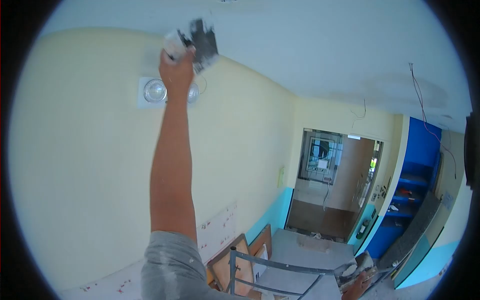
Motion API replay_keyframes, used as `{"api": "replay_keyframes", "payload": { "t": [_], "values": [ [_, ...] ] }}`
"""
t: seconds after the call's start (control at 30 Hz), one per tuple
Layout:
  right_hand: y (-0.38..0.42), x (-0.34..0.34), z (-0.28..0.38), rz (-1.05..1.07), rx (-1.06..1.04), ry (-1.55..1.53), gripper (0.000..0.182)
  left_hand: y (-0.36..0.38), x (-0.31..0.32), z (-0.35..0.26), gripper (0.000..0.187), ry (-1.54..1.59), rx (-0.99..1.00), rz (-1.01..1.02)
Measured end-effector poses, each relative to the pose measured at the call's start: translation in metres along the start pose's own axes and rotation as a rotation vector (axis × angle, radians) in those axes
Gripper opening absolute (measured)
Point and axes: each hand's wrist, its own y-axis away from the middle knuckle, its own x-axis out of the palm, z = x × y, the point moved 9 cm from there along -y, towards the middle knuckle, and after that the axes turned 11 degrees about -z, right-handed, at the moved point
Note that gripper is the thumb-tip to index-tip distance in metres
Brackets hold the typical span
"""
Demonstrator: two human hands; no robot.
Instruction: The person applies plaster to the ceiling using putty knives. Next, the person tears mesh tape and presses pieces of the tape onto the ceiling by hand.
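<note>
Pinching a smeared scraper [205, 44], the left hand [178, 64] has its grip closed; for the right hand [356, 287], I cannot tell.

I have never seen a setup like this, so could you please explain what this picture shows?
There is no robot here: these are a person's bare hands, seen by a camera worn on the head. There is just one picture, and its dark rounded edges frame a wide view.

The left hand is raised, gripping a broad putty knife near where the yellow wall meets the ceiling. A twin-lamp light is just below. The right hand is low at the bottom edge, beside whitish-grey material; its grip is unclear.

Below are a metal rail and boards by the wall. Farther back are a glass door and blue shelves holding small items.
</note>
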Motion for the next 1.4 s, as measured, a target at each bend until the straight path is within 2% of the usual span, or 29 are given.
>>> {"api": "replay_keyframes", "payload": {
  "t": [0.07, 0.13, 0.23, 0.33, 0.43, 0.53, 0.63, 0.73, 0.77, 0.87, 0.9, 0.93, 0.97, 1.0, 1.03, 1.07, 1.1, 1.13, 1.17, 1.2, 1.23, 1.3, 1.4],
  "values": [
    [-0.003, 0.0, 0.005, 0.0, -0.019, 0.063, 0.065, -0.045, 0.003, -0.023, 0.047, -0.077, 0.153, -0.119],
    [-0.004, 0.002, 0.008, 0.007, -0.031, 0.095, 0.068, -0.082, 0.015, -0.04, 0.047, -0.01, 0.248, -0.086],
    [-0.004, 0.005, 0.01, 0.02, -0.032, 0.103, 0.072, -0.116, 0.025, -0.077, 0.058, -0.23, 0.368, -0.021],
    [-0.004, 0.018, -0.003, 0.052, 0.012, -0.003, 0.075, -0.15, 0.042, -0.081, 0.062, -0.198, 0.368, 0.005],
    [-0.003, 0.029, -0.017, 0.106, 0.056, -0.06, 0.078, -0.182, 0.047, -0.072, 0.03, -0.323, 0.49, -0.229],
    [0.004, 0.038, -0.011, 0.104, 0.054, -0.045, 0.078, -0.18, 0.03, -0.069, 0.067, -0.348, 0.359, -0.205],
    [0.03, 0.042, 0.009, 0.071, 0.05, -0.006, 0.075, -0.176, -0.004, -0.054, 0.064, -0.277, 0.266, -0.366],
    [0.031, 0.044, -0.004, 0.16, 0.065, 0.011, 0.07, -0.157, -0.033, -0.044, 0.078, 0.011, 0.126, -0.358],
    [0.029, 0.045, -0.013, 0.206, 0.072, 0.014, 0.069, -0.147, -0.034, -0.044, 0.079, -0.056, 0.126, -0.276],
    [0.027, 0.055, -0.062, 0.261, 0.353, -0.224, 0.062, -0.082, -0.037, -0.037, 0.083, -0.223, 0.097, -0.022],
    [0.044, 0.075, -0.038, 0.41, 0.358, -0.37, 0.056, -0.046, -0.039, -0.031, 0.084, -0.26, 0.076, 0.058],
    [0.063, 0.097, -0.006, 0.557, 0.361, -0.513, 0.051, -0.001, -0.037, -0.024, 0.077, -0.201, -0.026, 0.243],
    [0.068, 0.106, -0.016, 0.54, 0.485, -0.529, 0.049, 0.055, -0.038, -0.024, 0.071, -0.151, -0.184, 0.428],
    [0.075, 0.114, -0.029, 0.516, 0.612, -0.543, 0.048, 0.11, -0.039, 0.008, 0.057, -0.168, -0.293, 0.599],
    [0.087, 0.124, -0.029, 0.578, 0.701, -0.546, 0.046, 0.176, -0.043, 0.047, 0.05, -0.369, -0.226, 0.867],
    [0.101, 0.134, -0.026, 0.635, 0.792, -0.549, 0.045, 0.243, -0.052, 0.042, 0.048, -0.317, -0.117, 1.033],
    [0.108, 0.141, -0.022, 0.645, 0.789, -0.487, 0.044, 0.312, -0.064, 0.036, 0.046, -0.243, -0.013, 1.189],
    [0.117, 0.144, -0.019, 0.644, 0.794, -0.419, 0.043, 0.383, -0.08, 0.037, 0.043, 0.027, -0.895, 1.195],
    [0.127, 0.147, -0.01, 0.658, 0.801, -0.393, 0.041, 0.446, -0.1, 0.019, 0.039, 0.067, -1.265, 1.218],
    [0.136, 0.147, -0.005, 0.666, 0.814, -0.363, 0.039, 0.507, -0.125, 0.015, 0.04, 0.059, -1.406, 1.349],
    [0.154, 0.143, -0.015, 0.695, 0.87, -0.365, 0.038, 0.546, -0.154, -0.021, 0.046, 0.161, -1.647, 1.392],
    [0.162, 0.137, -0.018, 0.706, 0.951, -0.362, 0.036, 0.589, -0.174, -0.057, 0.042, 0.051, -1.371, 1.663],
    [0.149, 0.118, -0.012, 0.637, 0.914, -0.401, 0.037, 0.621, -0.191, -0.07, 0.062, -0.061, -1.305, 1.814]
  ]
}}
